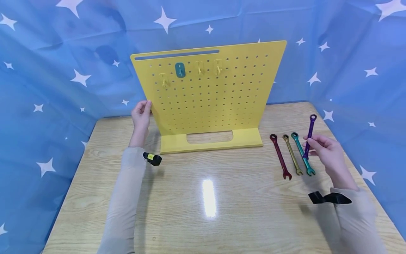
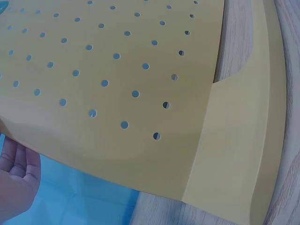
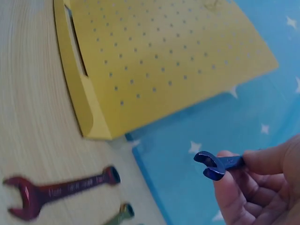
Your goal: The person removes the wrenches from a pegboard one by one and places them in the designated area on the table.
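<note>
My right hand (image 1: 330,157) pinches a purple combination wrench (image 1: 311,131) between thumb and fingers, lifted above the table's right side. Its ring end points up and away; its open-ended jaw (image 3: 211,165) pokes out past the fingers in the right wrist view. Beside that hand lie a red wrench (image 1: 280,155), a gold wrench (image 1: 292,154) and a teal wrench (image 1: 297,142), the last partly covered by the purple one. At far left my left hand (image 1: 141,114) grips the side edge of a yellow pegboard (image 1: 203,102); in the left wrist view, its fingers (image 2: 19,161) curl at that edge.
The pegboard stands on its base near the table's back edge. On its upper part are a teal hook (image 1: 180,70) and several yellow hooks (image 1: 199,67). A blue curtain with white stars (image 1: 164,20) hangs behind and beside the wooden table (image 1: 177,197).
</note>
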{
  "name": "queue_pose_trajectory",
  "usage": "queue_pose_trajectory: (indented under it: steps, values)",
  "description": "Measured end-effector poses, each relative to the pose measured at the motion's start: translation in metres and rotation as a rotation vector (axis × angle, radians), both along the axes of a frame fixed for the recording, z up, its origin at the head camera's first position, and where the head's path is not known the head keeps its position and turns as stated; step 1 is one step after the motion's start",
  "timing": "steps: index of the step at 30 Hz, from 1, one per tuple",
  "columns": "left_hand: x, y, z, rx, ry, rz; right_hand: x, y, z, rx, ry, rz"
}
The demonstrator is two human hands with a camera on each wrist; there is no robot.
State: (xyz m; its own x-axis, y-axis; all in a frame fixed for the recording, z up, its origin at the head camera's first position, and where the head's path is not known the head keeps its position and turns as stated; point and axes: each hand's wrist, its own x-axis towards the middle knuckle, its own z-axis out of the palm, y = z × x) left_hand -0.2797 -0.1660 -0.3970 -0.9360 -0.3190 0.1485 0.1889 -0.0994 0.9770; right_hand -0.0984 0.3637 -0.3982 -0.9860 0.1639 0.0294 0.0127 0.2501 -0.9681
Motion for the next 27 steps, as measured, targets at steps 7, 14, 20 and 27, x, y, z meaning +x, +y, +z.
queue_pose_trajectory:
  steps: [7, 14, 20, 27]
  values:
    - [0.0, 0.0, -0.001, 0.007, 0.01, 0.002, 0.008, 0.025, -0.011, -0.056, -0.028, -0.038]
    - [-0.001, 0.0, 0.0, 0.01, 0.002, 0.004, 0.007, 0.049, -0.027, -0.122, -0.084, -0.052]
    - [0.0, 0.0, 0.0, 0.008, 0.003, 0.0, -0.009, 0.095, -0.078, 0.016, -0.168, -0.079]
    - [0.001, 0.001, 0.002, 0.007, -0.007, 0.0, -0.012, 0.102, -0.086, 0.047, -0.22, -0.069]
